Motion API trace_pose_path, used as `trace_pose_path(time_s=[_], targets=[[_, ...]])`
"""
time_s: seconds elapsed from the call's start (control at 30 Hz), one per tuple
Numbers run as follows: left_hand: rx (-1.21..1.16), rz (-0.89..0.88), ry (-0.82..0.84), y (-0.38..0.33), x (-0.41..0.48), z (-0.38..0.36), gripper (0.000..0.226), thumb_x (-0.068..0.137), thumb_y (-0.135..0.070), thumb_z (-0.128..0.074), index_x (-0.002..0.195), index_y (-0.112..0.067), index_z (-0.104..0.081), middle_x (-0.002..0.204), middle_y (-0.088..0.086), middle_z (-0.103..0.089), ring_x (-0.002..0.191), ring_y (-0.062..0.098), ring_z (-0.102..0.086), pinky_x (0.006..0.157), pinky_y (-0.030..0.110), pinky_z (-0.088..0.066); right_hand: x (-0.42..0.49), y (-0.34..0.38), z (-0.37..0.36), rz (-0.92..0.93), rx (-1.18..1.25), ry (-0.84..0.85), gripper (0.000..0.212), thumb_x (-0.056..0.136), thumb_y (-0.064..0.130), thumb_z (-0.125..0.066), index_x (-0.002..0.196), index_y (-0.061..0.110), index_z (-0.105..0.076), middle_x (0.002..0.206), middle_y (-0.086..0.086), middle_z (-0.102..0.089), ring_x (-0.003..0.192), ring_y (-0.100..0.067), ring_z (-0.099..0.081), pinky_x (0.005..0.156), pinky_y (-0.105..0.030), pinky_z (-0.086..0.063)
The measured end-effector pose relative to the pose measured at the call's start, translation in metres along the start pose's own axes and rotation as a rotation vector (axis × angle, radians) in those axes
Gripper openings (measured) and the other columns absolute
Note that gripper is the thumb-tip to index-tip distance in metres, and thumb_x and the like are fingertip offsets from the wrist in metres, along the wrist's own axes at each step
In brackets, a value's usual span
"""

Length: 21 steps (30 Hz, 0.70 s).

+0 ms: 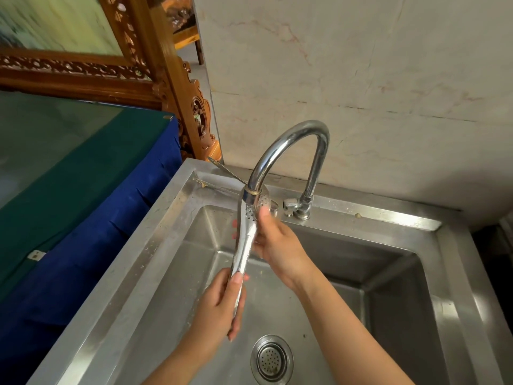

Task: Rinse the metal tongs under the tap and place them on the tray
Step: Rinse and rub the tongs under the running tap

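Head view shows you over the sink [177,218] with the metal tongs [245,240] held nearly upright, their perforated head raised right to the mouth of the tap [288,145]. Your left hand [219,307] is wrapped shut around the handle end, thumb lying along the metal, and that low grip leaves the working end free. Your right hand [277,240] curls around the upper part, thumb pressed against the perforated head and fingertips showing past the far side, which reads as rubbing the surface while the other hand steadies it. Holding the tongs over the basin means any run-off falls toward the drain [272,359] and not onto the counter rim. I cannot tell whether water is running; no clear stream is visible at the spout. The tap lever [290,204] sits just beside your right thumb, within easy reach. A second metal utensil [224,169] rests on the back ledge behind the spout. No tray appears in this view, so the placing step looks not yet begun, and you will probably have to turn away from the sink to find it.
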State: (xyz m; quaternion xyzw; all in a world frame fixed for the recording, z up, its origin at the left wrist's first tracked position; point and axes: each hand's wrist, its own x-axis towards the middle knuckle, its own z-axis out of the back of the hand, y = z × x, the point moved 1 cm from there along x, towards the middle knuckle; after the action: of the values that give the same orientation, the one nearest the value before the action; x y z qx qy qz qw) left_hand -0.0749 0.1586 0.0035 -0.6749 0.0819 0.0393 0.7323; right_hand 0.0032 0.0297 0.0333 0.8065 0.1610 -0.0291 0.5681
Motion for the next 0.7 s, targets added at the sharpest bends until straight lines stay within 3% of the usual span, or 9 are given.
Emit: trace_pose_path(time_s=[0.07,0.17,0.23,0.3,0.37,0.47,0.53,0.6,0.7], targets=[[0.035,-0.009,-0.019,-0.004,0.001,-0.005,0.022,0.089,-0.041,-0.043,0.079,-0.029,-0.059,0.054,0.000,-0.050,0.029,0.015,-0.038,0.031,0.021,-0.031,-0.003,0.007,0.000,0.022,-0.044,0.020,0.026,0.088,0.032,-0.059,0.104,0.013,-0.060,0.090,-0.002,-0.072,0.087,-0.017,-0.070,0.081,-0.030,-0.058],[0.069,-0.003,0.009,-0.010,0.002,-0.009,0.024,0.094,-0.031,-0.041,0.081,-0.021,-0.059,0.055,0.002,-0.055,0.035,0.018,-0.047,0.035,0.025,-0.038,-0.006,0.017,0.003,0.066,-0.044,-0.037,0.012,0.090,0.013,-0.058,0.100,0.009,-0.055,0.079,-0.002,-0.067,0.077,-0.017,-0.069,0.070,-0.026,-0.059],[0.041,0.053,0.059,-0.017,0.007,-0.010,0.031,0.092,-0.033,-0.040,0.084,-0.012,-0.062,0.059,0.003,-0.063,0.046,0.019,-0.058,0.045,0.029,-0.048,-0.012,0.022,0.006,0.098,-0.031,-0.098,0.009,0.091,0.012,-0.055,0.100,0.011,-0.053,0.077,-0.004,-0.064,0.071,-0.018,-0.067,0.067,-0.026,-0.058],[0.088,0.074,0.080,-0.022,0.019,-0.005,0.036,0.095,-0.030,-0.034,0.087,-0.012,-0.065,0.073,0.004,-0.070,0.065,0.018,-0.066,0.061,0.024,-0.055,-0.016,0.023,0.010,0.115,-0.040,-0.154,0.012,0.093,0.015,-0.052,0.105,0.015,-0.052,0.075,-0.004,-0.061,0.069,-0.021,-0.065,0.069,-0.030,-0.057],[0.323,-0.011,0.053,-0.023,0.039,0.007,0.037,0.098,-0.023,-0.031,0.102,-0.009,-0.065,0.097,0.009,-0.070,0.091,0.022,-0.066,0.082,0.023,-0.051,-0.021,0.020,0.021,0.117,-0.122,-0.220,0.014,0.095,0.021,-0.050,0.108,0.016,-0.050,0.070,-0.004,-0.057,0.060,-0.016,-0.062,0.059,-0.026,-0.057],[0.851,-0.168,-0.066,-0.018,0.076,0.039,0.038,0.098,-0.020,-0.036,0.131,-0.006,-0.049,0.134,0.013,-0.053,0.125,0.026,-0.047,0.105,0.033,-0.034,-0.031,0.000,0.044,0.078,-0.283,-0.282,0.012,0.094,0.025,-0.049,0.102,0.016,-0.050,0.069,-0.002,-0.051,0.049,-0.006,-0.049,0.046,-0.014,-0.043],[1.095,-0.155,-0.084,-0.004,0.096,0.063,0.049,0.097,-0.024,-0.037,0.143,-0.009,-0.029,0.153,0.012,-0.029,0.141,0.025,-0.023,0.115,0.038,-0.017,-0.040,-0.027,0.061,0.013,-0.361,-0.328,0.010,0.094,0.025,-0.050,0.100,0.017,-0.049,0.075,-0.002,-0.053,0.053,-0.007,-0.048,0.047,-0.017,-0.043],[1.344,-0.056,-0.049,0.015,0.106,0.086,0.061,0.097,-0.029,-0.035,0.147,-0.009,-0.008,0.158,0.012,-0.007,0.145,0.025,-0.005,0.118,0.040,-0.006,-0.050,-0.062,0.077,-0.102,-0.479,-0.374,0.022,0.093,0.028,-0.052,0.108,0.015,-0.045,0.088,-0.004,-0.057,0.065,-0.013,-0.053,0.062,-0.028,-0.050],[1.578,-0.044,-0.030,0.043,0.108,0.106,0.069,0.096,-0.033,-0.033,0.144,-0.006,0.009,0.157,0.015,0.005,0.145,0.025,0.007,0.118,0.038,0.004,-0.064,-0.117,0.099,-0.301,-0.643,-0.442,0.045,0.090,0.030,-0.056,0.123,0.006,-0.037,0.111,-0.012,-0.056,0.093,-0.027,-0.059,0.086,-0.043,-0.051]])
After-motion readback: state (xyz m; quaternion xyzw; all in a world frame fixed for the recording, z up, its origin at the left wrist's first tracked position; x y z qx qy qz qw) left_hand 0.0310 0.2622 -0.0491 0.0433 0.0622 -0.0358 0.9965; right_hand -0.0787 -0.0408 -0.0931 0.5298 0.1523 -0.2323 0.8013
